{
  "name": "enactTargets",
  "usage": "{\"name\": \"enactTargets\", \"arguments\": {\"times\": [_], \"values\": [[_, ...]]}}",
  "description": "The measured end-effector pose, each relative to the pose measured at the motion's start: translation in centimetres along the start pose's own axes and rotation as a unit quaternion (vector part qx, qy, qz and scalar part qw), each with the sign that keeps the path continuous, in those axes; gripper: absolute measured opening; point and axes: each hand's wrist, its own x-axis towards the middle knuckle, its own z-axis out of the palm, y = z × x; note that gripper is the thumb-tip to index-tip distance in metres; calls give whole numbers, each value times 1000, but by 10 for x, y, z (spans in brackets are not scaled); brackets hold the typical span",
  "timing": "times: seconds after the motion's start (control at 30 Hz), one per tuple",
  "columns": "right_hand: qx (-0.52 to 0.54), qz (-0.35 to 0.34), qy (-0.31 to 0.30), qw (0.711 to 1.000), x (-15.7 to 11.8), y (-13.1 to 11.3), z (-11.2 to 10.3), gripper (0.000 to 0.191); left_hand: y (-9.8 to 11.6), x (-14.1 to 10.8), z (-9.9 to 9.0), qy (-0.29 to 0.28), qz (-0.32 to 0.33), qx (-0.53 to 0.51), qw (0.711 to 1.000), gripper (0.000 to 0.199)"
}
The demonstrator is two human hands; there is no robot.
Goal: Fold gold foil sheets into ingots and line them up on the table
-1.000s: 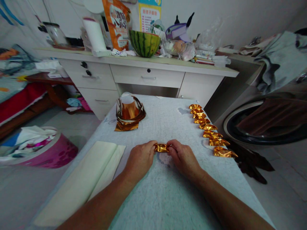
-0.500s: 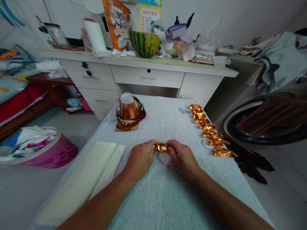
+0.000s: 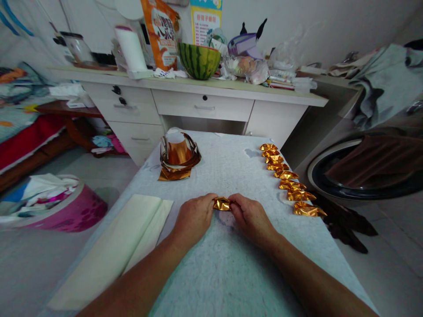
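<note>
A small folded gold foil paper piece [image 3: 221, 203] is pinched at both ends over the middle of the table. My left hand [image 3: 195, 216] is closed on its left end, and my right hand [image 3: 250, 215] grips the right end; the fingertips partly hide both ends. Along the table's right edge lies a row of several folded gold foil pieces [image 3: 287, 175] of similar shape. Beyond my left hand sits a curled stack of gold foil sheets [image 3: 179, 153], with a flat foil sheet [image 3: 175, 174] in front of it.
Pale folded paper [image 3: 112, 246] lies on the cloth-covered table [image 3: 228, 163], left of my left forearm. A pink bin [image 3: 71, 207] stands on the floor at left. Behind is a white cabinet [image 3: 201, 105] bearing a half watermelon [image 3: 199, 60]. A washing machine [image 3: 366, 167] is at right.
The top of the foil piece between my fingers looks slightly more opened, showing a dark hollow. Both hands keep their hold and have barely moved.
</note>
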Motion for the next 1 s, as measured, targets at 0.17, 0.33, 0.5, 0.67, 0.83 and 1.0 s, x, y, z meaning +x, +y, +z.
{"name": "enactTargets", "arguments": {"times": [0.17,0.33,0.5,0.67,0.83,1.0], "values": [[27,-27,10,999,-3,1,-10,21,1,1,-6,6,-2,-63,998,28],[95,-121,23,988,-3,4,-18,52,3,1,-13,12,-24,-144,989,24],[134,-152,3,979,2,9,-20,35,1,1,-15,-32,-81,-273,958,22],[168,-91,-19,981,3,10,-24,19,-1,1,-15,-19,-77,-314,946,22],[339,14,-77,937,3,12,-26,11,-1,1,-17,9,-51,-314,948,26],[495,83,-84,861,5,21,-20,22,-1,0,-21,-18,-42,-432,900,25]]}}
